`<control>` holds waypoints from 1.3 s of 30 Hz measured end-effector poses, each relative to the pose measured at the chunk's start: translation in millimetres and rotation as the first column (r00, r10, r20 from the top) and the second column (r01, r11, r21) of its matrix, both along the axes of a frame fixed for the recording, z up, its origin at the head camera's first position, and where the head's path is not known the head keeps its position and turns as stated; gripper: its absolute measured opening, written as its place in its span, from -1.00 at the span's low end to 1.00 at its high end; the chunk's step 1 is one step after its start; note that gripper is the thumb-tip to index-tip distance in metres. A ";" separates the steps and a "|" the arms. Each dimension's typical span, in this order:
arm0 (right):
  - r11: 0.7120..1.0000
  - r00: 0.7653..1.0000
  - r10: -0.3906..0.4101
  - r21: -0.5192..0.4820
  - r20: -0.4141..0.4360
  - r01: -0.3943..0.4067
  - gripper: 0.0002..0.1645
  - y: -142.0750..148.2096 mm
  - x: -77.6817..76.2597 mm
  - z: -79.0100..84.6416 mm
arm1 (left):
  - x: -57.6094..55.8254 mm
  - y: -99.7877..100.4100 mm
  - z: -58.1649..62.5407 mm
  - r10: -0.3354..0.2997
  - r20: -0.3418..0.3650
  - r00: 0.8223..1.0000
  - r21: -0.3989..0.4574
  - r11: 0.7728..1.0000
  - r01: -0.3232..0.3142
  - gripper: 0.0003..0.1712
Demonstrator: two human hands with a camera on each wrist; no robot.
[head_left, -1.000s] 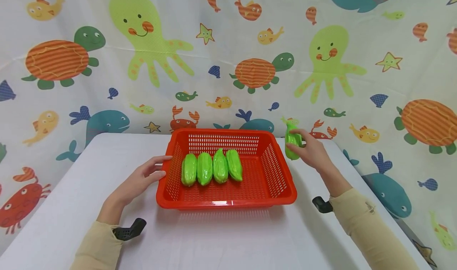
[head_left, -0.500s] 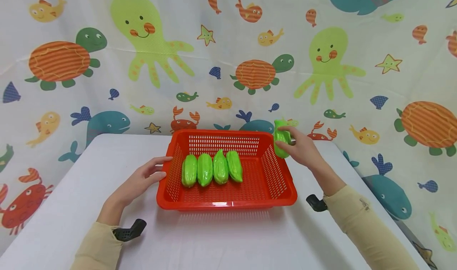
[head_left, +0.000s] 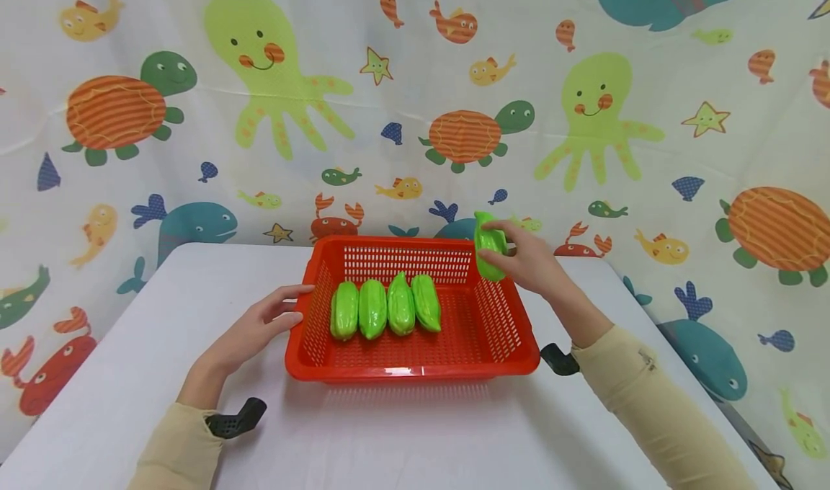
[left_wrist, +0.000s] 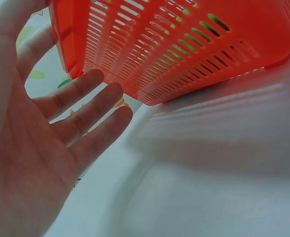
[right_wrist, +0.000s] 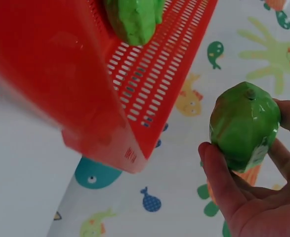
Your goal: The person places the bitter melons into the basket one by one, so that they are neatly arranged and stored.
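Note:
A red plastic basket (head_left: 415, 372) with slotted walls holds several glossy green gourds (head_left: 372, 310), side by side in its left half. My right hand (head_left: 528, 261) grips another green gourd (head_left: 488, 251) upright over the basket's right back corner. In the right wrist view, thumb and fingers pinch this gourd (right_wrist: 243, 128) from opposite sides, its blunt end toward the camera. At the basket's left rim is my left hand (head_left: 262, 323), its fingers extended and fingertips right at the edge. The left wrist view shows the left palm (left_wrist: 31, 153) and loosely straight fingers beside the slotted wall (left_wrist: 184, 49).
The basket stands on a white table (head_left: 402, 439). Behind and around the table hangs a white curtain (head_left: 415, 180) printed with sea animals. Each wrist carries a small black camera (head_left: 235, 418), just at the sleeve cuff.
My right hand has moved left with the green gourd, from beside the basket's right edge to over its back right corner. The left hand and the basket have stayed in place.

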State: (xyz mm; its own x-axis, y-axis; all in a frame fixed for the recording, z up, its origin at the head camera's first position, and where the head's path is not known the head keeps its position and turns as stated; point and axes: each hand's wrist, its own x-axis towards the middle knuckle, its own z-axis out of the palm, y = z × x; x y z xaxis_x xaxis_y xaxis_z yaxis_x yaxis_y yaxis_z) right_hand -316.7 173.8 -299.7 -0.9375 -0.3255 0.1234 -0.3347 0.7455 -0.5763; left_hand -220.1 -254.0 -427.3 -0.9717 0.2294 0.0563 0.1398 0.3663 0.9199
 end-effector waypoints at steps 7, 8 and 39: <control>1.000 0.999 0.022 0.002 0.031 -0.022 -0.39 -13.3 2.3 -1.7 | -0.2 0.1 0.3 0.000 0.004 1.000 0.002 1.000 0.000 -0.35; 1.000 0.999 0.023 0.009 0.031 -0.023 -0.40 -15.1 2.1 -1.7 | -0.2 0.0 0.4 -0.001 0.003 1.000 0.001 1.000 0.000 -0.35; 0.961 0.903 0.138 0.167 0.407 -0.222 -0.52 -44.3 -29.8 -29.8 | -4.1 -2.3 0.8 0.001 0.018 1.000 0.002 1.000 -0.001 -0.34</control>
State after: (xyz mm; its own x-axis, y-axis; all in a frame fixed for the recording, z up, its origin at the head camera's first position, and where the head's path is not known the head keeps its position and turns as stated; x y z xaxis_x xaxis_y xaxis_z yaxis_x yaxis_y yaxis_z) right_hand -346.5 129.5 -329.5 -0.8198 -0.4716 -0.3250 -0.2557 0.8092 -0.5290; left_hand -224.2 -256.3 -426.5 -0.9728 0.2284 0.0395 0.1230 0.3642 0.9231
